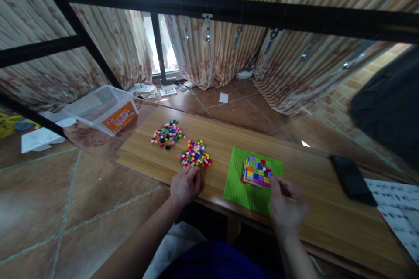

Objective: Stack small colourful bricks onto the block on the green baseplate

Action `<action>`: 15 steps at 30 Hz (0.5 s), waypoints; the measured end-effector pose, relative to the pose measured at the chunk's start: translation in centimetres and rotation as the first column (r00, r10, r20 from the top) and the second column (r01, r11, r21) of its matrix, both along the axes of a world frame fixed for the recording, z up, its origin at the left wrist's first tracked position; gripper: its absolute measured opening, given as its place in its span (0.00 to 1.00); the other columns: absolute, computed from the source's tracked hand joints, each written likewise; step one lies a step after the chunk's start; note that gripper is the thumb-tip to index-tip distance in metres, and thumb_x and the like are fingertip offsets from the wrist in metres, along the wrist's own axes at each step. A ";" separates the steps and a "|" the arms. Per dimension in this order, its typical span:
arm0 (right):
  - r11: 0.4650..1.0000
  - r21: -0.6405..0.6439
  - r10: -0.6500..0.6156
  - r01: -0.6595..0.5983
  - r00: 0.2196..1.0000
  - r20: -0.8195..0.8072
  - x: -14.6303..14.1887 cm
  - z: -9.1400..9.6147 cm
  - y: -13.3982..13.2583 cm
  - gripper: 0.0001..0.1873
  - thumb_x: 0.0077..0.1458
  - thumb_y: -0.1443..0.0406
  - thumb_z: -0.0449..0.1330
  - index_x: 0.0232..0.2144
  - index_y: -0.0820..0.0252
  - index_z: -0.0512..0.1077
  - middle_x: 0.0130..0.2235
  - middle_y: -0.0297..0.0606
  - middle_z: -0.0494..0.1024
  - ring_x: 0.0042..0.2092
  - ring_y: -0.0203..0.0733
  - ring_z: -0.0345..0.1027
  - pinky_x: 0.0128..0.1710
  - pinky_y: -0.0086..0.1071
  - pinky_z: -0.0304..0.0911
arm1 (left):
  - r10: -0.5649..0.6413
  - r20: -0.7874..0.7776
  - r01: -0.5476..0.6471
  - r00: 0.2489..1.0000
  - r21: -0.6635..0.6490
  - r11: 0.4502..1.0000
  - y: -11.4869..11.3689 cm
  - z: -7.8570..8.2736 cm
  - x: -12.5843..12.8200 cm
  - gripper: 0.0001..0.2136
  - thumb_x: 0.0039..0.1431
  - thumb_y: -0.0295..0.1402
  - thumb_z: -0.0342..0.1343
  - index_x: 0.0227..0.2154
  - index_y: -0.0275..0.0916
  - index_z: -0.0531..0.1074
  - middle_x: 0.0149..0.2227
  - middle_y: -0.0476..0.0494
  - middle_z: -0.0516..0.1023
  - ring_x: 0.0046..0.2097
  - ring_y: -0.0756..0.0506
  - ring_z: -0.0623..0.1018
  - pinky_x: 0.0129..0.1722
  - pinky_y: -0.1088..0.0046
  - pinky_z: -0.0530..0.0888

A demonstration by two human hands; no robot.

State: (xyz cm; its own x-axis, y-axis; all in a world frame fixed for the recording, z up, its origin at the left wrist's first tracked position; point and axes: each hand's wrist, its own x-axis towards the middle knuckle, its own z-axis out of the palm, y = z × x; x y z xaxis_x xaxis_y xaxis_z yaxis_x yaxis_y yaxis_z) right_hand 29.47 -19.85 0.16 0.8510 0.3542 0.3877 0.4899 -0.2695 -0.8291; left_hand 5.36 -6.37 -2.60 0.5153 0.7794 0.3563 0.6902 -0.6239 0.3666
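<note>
A low block built of multicoloured toy bricks (258, 171) stands on a green baseplate (237, 170). My right hand (288, 202) is closed in a pinch, its fingertips at the block's right edge; anything between them is hidden. To the left, my left hand (185, 185) rests at the table's front edge, fingers curled against the near side of a pile of small loose bricks (195, 154). What those fingers hold, if anything, does not show. Behind that pile lies a second heap of loose bricks (168, 133), with a black piece (168, 147) beside it.
The wooden table (314, 183) carries a black phone (352, 179) and a printed sheet (397, 205) on the right. A clear plastic box (106, 107) with an orange label sits left of the table. A black metal frame (229, 8) crosses above, before curtains (222, 61).
</note>
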 end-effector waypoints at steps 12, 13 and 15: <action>0.966 0.251 0.099 0.058 0.815 -0.570 1.3 -0.1 1.1 0.16 0.39 0.57 0.71 0.30 0.61 0.78 0.29 0.32 0.79 0.29 0.34 0.71 0.32 0.29 0.67 | -0.002 0.009 0.002 1.000 -0.018 1.000 0.0 -0.1 0.0 0.08 0.64 0.30 0.47 0.34 0.41 0.71 0.32 0.46 0.76 0.35 0.48 0.75 0.34 0.73 0.67; 0.964 0.263 0.127 0.044 0.791 -0.599 1.4 -0.1 1.2 0.16 0.38 0.57 0.71 0.29 0.61 0.78 0.29 0.32 0.79 0.29 0.34 0.71 0.31 0.29 0.67 | -0.002 0.009 0.002 1.000 -0.016 1.000 0.0 -0.1 0.0 0.08 0.64 0.30 0.46 0.34 0.41 0.71 0.32 0.46 0.76 0.35 0.48 0.75 0.34 0.73 0.67; 0.959 0.282 0.164 0.027 0.757 -0.632 1.4 0.1 1.4 0.15 0.37 0.59 0.72 0.29 0.60 0.78 0.28 0.31 0.79 0.28 0.33 0.71 0.30 0.28 0.67 | -0.005 0.008 0.005 1.000 -0.011 1.000 0.0 0.0 0.0 0.08 0.64 0.30 0.46 0.33 0.41 0.71 0.31 0.46 0.75 0.35 0.48 0.75 0.34 0.73 0.67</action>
State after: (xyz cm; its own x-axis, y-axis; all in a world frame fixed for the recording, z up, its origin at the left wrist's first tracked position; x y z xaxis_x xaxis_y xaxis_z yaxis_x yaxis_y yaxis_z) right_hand 30.85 -18.46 0.25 0.9070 0.3900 -0.1587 -0.1778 0.0131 -0.9840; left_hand 5.39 -6.37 -2.64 0.5161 0.7809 0.3520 0.6844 -0.6230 0.3787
